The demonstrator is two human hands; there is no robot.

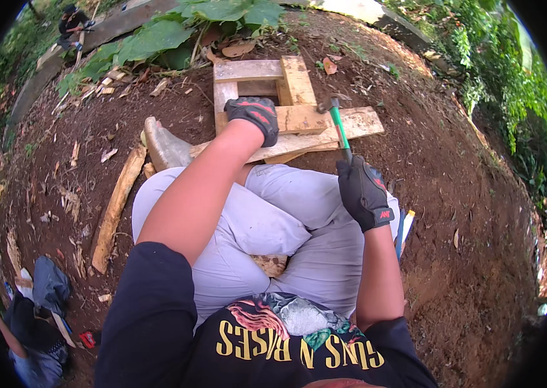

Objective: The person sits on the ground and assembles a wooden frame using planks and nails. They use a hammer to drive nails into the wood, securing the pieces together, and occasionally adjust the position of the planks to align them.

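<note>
rough wooden frame (pixel 289 103); glossy green-handled hammer (pixel 336 123).

Hammer (pixel 336 123) over nailed wooden planks (pixel 299 119)

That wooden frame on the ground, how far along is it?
Several boards of the wooden frame already lie joined in a rough square with a long plank laid across. In hand: the gloved left hand presses on the boards while the right hand grips a green-handled hammer, its head over the plank. Whether nails are in cannot be seen. A loose plank lies unused in the dirt to the left.
</note>
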